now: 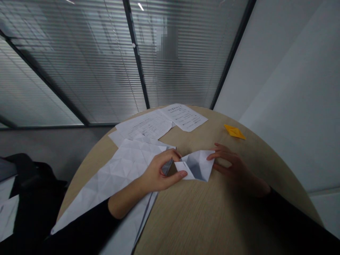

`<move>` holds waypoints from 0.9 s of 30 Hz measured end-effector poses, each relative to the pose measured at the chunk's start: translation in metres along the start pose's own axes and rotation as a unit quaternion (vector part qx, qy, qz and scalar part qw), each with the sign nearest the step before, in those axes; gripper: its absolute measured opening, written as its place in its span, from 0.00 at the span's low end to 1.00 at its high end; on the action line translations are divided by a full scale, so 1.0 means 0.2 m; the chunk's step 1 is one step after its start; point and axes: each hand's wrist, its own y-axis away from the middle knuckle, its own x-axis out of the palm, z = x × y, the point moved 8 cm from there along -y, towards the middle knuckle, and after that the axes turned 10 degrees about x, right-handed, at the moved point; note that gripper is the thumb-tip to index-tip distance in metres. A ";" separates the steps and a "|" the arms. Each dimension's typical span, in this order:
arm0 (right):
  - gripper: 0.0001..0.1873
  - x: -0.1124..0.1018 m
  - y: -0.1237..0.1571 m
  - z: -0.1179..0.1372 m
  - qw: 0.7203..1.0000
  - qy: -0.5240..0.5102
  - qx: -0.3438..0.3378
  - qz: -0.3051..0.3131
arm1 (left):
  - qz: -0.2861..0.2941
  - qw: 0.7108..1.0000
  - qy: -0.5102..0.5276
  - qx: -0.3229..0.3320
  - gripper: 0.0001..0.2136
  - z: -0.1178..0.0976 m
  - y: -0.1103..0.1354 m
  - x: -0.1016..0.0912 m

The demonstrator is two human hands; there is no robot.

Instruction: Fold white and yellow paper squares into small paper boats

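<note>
A folded white paper piece point(196, 165) with a grey-shaded inner side lies on the round wooden table point(202, 216). My left hand point(159, 173) pinches its left end between thumb and fingers. My right hand point(233, 168) rests with spread fingertips against the paper's right side, not gripping it. Under my left forearm lies a large white sheet with many crease lines point(119, 170). Printed white sheets point(159, 122) lie farther back on the table. A small orange folded paper point(234, 131) sits to the far right, apart from both hands.
Slatted blinds behind a glass partition point(79, 71) stand beyond the table, with a pixelated dark shape behind them. A white wall point(281, 71) rises on the right. A black bag point(29, 191) sits low on the left, beyond the table's edge.
</note>
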 end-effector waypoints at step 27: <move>0.15 -0.13 0.05 -0.08 0.991 -0.001 0.115 -0.073 | -0.019 0.991 -0.109 -0.080 0.07 0.07 0.02 -0.04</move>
